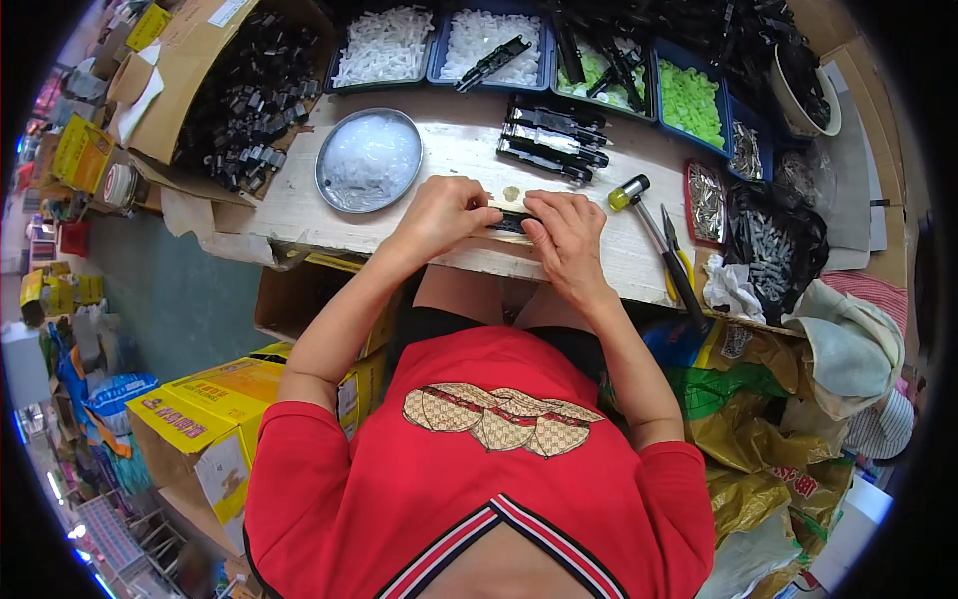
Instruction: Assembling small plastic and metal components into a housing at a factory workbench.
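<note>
Close to the table's front edge, both my hands hold one long black plastic part lying crosswise between them. My left hand pinches its left end with thumb and forefinger. At the other end, my right hand is closed over it, thumb and fingers pressing from both sides. My fingers cover much of the part, so its exact kind is unclear. Just beyond my hands lies a row of several similar black assemblies. A round metal dish with clear, glossy jelly-like stuff sits beyond my left hand.
Blue bins of white pieces and green pieces line the back. A carton of black parts stands left. To the right lie a hammer, yellow-handled pliers, a red tray of metal pins and a black bag of grey pieces.
</note>
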Available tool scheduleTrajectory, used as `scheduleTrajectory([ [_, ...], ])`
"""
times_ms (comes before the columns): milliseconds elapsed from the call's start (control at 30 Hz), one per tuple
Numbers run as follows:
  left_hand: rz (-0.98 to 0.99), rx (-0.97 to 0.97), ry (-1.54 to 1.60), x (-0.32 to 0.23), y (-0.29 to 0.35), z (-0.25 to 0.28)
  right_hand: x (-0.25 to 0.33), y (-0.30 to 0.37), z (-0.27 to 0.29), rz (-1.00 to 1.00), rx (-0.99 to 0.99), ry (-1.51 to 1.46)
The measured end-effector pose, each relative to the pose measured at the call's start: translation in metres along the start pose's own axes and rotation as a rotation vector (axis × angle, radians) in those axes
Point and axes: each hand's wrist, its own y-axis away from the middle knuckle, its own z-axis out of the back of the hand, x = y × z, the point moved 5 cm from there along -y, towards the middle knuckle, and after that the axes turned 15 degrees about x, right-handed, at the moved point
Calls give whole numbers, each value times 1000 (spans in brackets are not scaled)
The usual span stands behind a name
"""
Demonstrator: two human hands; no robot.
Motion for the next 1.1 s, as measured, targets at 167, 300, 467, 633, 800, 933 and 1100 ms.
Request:
scheduleTrajectory([
  [167, 122, -63, 119, 19, 6, 1, -4, 4, -1, -1, -18, -24],
  [300, 15, -99, 767, 51, 3, -15, -8, -2, -5, -1, -6, -41],
  [467, 38, -69, 960, 42, 3, -13, -12, -3, -7, 0, -29, -49],
  [633, 89, -142, 613, 45, 2, -11, -14, -1, 2, -2, -51, -51],
  [800, 29, -219, -127, 5, -7, 11, -61, 9, 49, -161, -99, 80],
  [933, -109, -458, -64, -8, -45, 81, -124, 23, 114, -341, -218, 290],
  [1100, 146, -407, -500, 11, -139, 142, -189, 36, 127, -707, 126, 489],
])
